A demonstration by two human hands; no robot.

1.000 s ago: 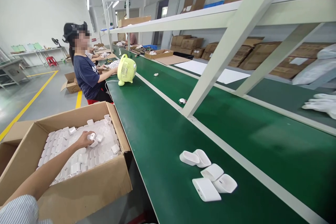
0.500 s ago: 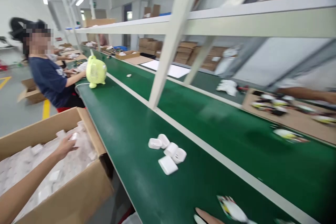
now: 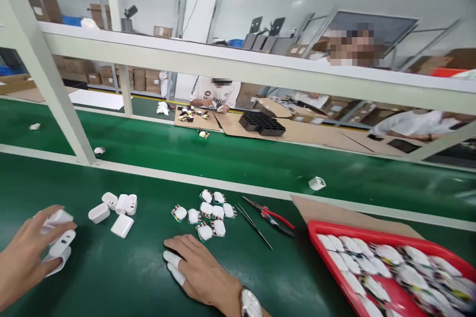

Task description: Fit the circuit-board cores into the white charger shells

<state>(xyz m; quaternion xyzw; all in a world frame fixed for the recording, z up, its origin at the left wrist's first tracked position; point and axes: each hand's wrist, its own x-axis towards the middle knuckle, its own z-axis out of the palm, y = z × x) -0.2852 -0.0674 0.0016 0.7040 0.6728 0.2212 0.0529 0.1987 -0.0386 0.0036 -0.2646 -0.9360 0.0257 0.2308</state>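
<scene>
My left hand (image 3: 20,257) is at the lower left over the green belt (image 3: 122,277), closed round several white plastic charger shells (image 3: 59,242). More white shells (image 3: 115,210) lie in a loose group on the belt just right of it. My right hand (image 3: 197,270) rests flat on the belt with white finger cots on two fingers and a watch on the wrist. Just beyond its fingertips lies a cluster of small white circuit parts (image 3: 204,213).
Red-handled pliers (image 3: 269,215) and tweezers (image 3: 255,225) lie right of the cluster. A red tray (image 3: 316,230) full of parts sits on cardboard at the lower right. A white frame post (image 3: 55,94) and rail cross the belt. People work across the line.
The view swung right from the cardboard box to the belt. My left hand came out of the box with white shells and now hovers over the belt. My right hand came into view.
</scene>
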